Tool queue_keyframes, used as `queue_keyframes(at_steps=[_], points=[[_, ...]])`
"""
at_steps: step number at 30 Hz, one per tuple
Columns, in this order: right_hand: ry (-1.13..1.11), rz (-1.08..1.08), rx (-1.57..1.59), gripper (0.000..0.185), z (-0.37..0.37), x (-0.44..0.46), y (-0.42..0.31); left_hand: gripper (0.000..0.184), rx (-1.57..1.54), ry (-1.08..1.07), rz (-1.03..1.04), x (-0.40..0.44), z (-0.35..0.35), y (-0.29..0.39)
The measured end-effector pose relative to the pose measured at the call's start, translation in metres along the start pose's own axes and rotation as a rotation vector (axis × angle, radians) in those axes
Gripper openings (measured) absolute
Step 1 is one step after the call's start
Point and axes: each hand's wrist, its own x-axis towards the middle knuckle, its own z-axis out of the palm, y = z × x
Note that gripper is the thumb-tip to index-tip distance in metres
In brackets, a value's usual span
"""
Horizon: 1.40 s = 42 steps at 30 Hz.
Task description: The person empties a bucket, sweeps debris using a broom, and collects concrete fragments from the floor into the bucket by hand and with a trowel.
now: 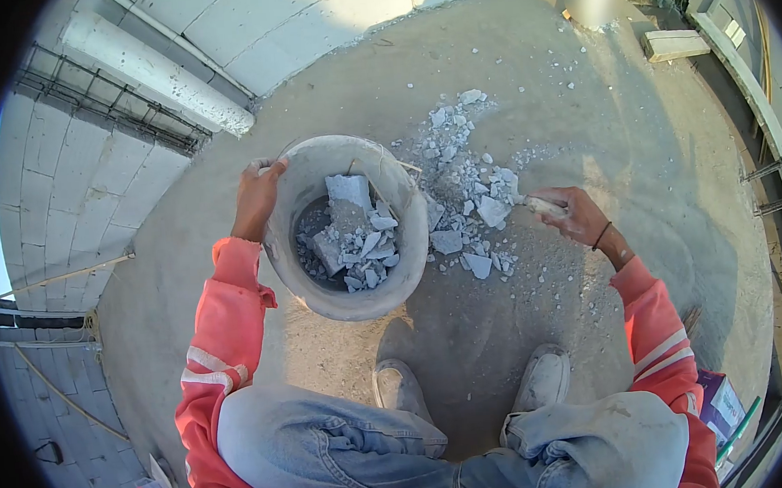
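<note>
Left hand (257,199) grips a dusty, round bucket (350,308); right of it, right hand (579,214) clenches a pale handle (544,205) beside jagged rubble (495,211).

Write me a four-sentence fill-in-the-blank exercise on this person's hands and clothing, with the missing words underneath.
1. The left hand grips the rim of the ____.
2. The right hand holds a tool by its ____.
3. The red sleeves carry ____ stripes.
4. A dark band circles the right ____.

Missing words: bucket; handle; white; wrist.
</note>
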Motion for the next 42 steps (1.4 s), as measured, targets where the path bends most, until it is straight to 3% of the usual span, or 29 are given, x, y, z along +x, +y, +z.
queue_keyframes(at_steps=[2,6,8,13,16,18,19,22,25,27,30,34,40,42], points=[[0.115,-0.192,-0.125,0.038,-0.011,-0.011,-0.017,0.051,-0.004,0.007,-0.005,-0.001,0.000,0.001],[0.180,-0.249,-0.160,0.038,-0.028,-0.037,-0.082,0.052,-0.021,0.007,-0.024,-0.006,-0.001,0.005],[0.264,-0.376,-0.198,0.035,-0.024,-0.049,-0.114,0.052,-0.053,-0.020,-0.004,0.001,0.000,0.000],[0.357,-0.464,-0.607,0.042,0.046,-0.057,-0.173,0.051,-0.131,-0.091,0.042,0.014,0.003,-0.005],[0.416,-0.430,-0.576,0.043,0.060,-0.055,-0.154,0.051,-0.270,-0.210,0.060,0.021,0.010,-0.009],[0.521,-0.373,-0.420,0.044,0.054,-0.054,-0.130,0.053,-0.072,-0.022,0.037,0.007,0.007,0.001],[0.600,-0.353,-0.313,0.044,0.041,-0.058,-0.104,0.053,-0.078,-0.029,0.035,0.005,0.005,0.000],[0.867,-0.063,-0.186,0.042,-0.003,-0.093,-0.007,0.054,-0.064,-0.043,0.058,0.008,-0.002,-0.014],[1.171,0.271,-0.378,0.042,-0.055,-0.175,0.124,0.054,-0.114,-0.076,0.068,0.019,-0.003,-0.031],[1.237,0.672,-0.423,0.043,-0.075,-0.235,0.152,0.055,-0.112,-0.043,0.088,0.021,-0.005,-0.037],[1.180,0.820,-0.526,0.042,-0.081,-0.289,0.198,0.057,-0.187,-0.120,0.106,0.047,-0.004,-0.058],[1.221,0.735,-0.481,0.042,-0.053,-0.268,0.194,0.058,-0.220,-0.168,0.093,0.046,-0.004,-0.054],[1.106,0.317,-0.218,0.041,-0.003,-0.144,0.127,0.059,-0.206,-0.147,0.108,0.060,-0.004,-0.062],[0.962,0.313,-0.212,0.040,0.019,-0.102,0.102,0.059,-0.223,-0.156,0.090,0.051,-0.004,-0.054]])
